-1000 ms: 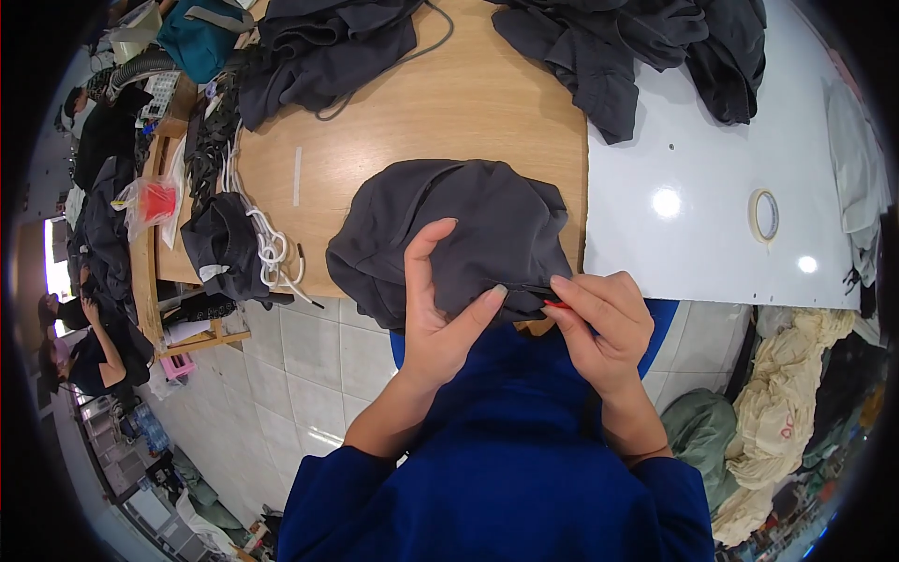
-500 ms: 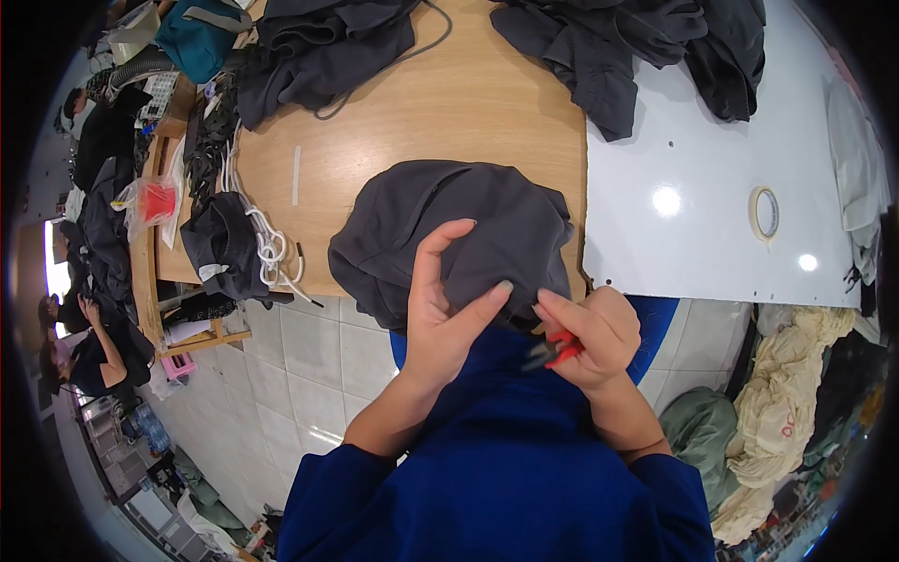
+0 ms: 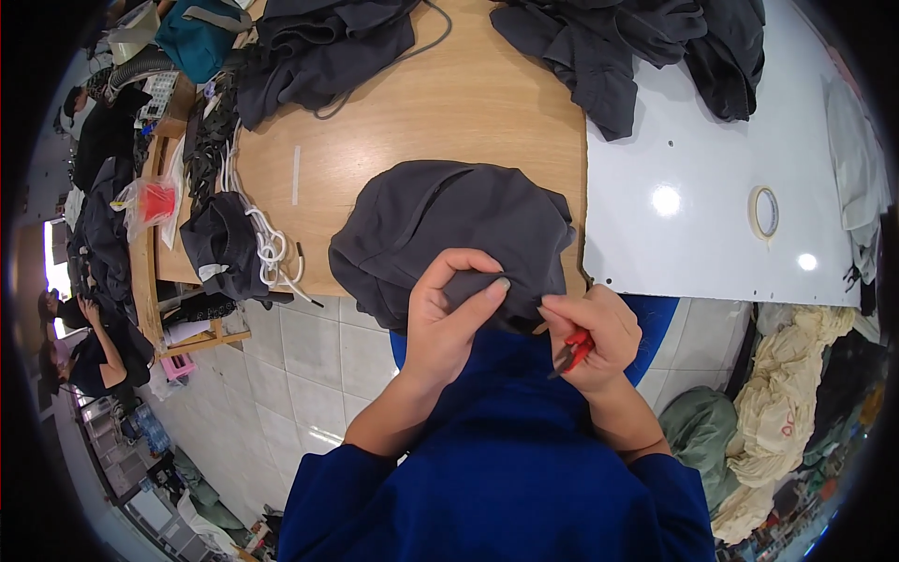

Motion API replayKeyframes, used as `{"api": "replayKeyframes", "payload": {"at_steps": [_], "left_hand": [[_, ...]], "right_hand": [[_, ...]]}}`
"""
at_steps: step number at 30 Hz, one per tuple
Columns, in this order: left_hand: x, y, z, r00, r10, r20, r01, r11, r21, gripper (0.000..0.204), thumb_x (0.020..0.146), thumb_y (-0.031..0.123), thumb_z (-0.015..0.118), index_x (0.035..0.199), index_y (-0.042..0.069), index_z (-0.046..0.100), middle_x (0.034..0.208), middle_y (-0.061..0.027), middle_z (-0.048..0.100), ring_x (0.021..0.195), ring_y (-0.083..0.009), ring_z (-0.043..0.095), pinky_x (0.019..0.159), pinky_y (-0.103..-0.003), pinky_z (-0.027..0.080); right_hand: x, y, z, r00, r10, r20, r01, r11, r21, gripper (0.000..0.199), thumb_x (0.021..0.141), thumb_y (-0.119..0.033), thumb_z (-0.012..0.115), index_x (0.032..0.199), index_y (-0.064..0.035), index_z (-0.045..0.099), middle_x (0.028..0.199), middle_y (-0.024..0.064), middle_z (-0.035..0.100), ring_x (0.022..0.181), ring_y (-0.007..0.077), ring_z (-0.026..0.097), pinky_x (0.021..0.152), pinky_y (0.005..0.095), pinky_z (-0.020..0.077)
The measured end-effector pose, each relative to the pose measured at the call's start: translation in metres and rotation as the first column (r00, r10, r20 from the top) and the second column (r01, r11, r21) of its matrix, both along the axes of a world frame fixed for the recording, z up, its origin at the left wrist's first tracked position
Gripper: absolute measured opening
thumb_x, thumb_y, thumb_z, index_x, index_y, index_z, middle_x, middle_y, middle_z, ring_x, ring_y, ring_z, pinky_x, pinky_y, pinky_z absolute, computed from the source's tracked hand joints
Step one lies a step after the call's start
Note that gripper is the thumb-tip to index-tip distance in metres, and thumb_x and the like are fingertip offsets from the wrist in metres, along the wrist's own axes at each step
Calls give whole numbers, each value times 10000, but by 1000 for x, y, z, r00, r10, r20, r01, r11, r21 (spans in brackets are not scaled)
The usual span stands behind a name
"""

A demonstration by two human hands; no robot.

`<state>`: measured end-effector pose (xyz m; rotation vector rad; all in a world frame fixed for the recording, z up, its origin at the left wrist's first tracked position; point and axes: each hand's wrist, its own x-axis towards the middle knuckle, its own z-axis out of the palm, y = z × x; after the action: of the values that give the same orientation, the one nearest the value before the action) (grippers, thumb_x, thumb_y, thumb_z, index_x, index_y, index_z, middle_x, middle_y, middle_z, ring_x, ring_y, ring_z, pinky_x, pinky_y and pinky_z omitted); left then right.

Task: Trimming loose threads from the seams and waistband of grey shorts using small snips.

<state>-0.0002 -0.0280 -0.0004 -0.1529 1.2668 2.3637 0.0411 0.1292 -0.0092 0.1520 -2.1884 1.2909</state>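
A dark grey garment (image 3: 440, 211) lies bunched at the front edge of the wooden table, with a slit-like opening across its upper part. My left hand (image 3: 451, 314) is closed at its near side, thumb and forefinger pinching the cloth. To the right, my right hand (image 3: 596, 337) curls round small red-handled nippers (image 3: 573, 354), whose dark jaws point down toward my lap. Its thumb and forefinger are also pressed together at the garment's near right edge; what lies between those tips is too small to tell.
More dark grey garments (image 3: 328, 56) lie along the far side. A roll of tape (image 3: 764, 212) rests on the white board (image 3: 646, 225) at right. White cords (image 3: 272, 248) hang at left. Cream cloth (image 3: 777, 412) is heaped at lower right. Two people work at far left.
My left forefinger has come down from a raised position to pinch against the thumb. My right hand has shifted slightly down, and the nippers have turned more steeply downward.
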Motion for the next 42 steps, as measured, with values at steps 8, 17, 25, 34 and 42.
{"api": "replayKeyframes", "payload": {"at_steps": [8,17,25,34,42], "left_hand": [[-1,2,3,999,-13,-29,13,1000,-14,181,841,-55,573,1003,14,529,928,-22,562,827,-51,550,740,-178,445],[-3,2,1,999,-21,-34,21,1000,-10,177,845,-52,570,997,22,522,934,-17,546,864,-48,528,761,-182,428],[-4,3,0,999,-27,37,23,995,99,196,860,-57,539,1027,33,489,958,-19,514,869,-52,512,774,-191,418],[-5,2,3,999,-9,32,6,994,107,210,867,-52,529,1047,36,468,956,-18,506,877,-57,509,784,-198,415],[-3,0,0,999,-41,-35,44,995,90,216,859,-62,537,1043,34,478,964,-16,507,885,-57,511,806,-193,414]], "right_hand": [[4,-1,4,992,126,7,-125,987,-98,246,629,-36,763,858,-76,681,549,18,500,441,157,459,421,264,326],[2,11,3,953,267,-146,-269,963,6,260,583,-91,770,838,-106,716,501,-26,414,418,131,385,402,265,279],[10,14,-5,978,184,99,-153,952,-264,496,641,-248,806,1037,-29,604,613,25,522,472,140,456,447,241,352],[1,19,0,998,-42,45,41,999,20,395,590,-151,796,956,-56,683,681,33,567,539,152,480,484,254,367],[1,23,7,999,27,41,-34,985,169,424,540,-188,805,938,-93,694,682,11,562,553,152,450,516,266,337]]}}
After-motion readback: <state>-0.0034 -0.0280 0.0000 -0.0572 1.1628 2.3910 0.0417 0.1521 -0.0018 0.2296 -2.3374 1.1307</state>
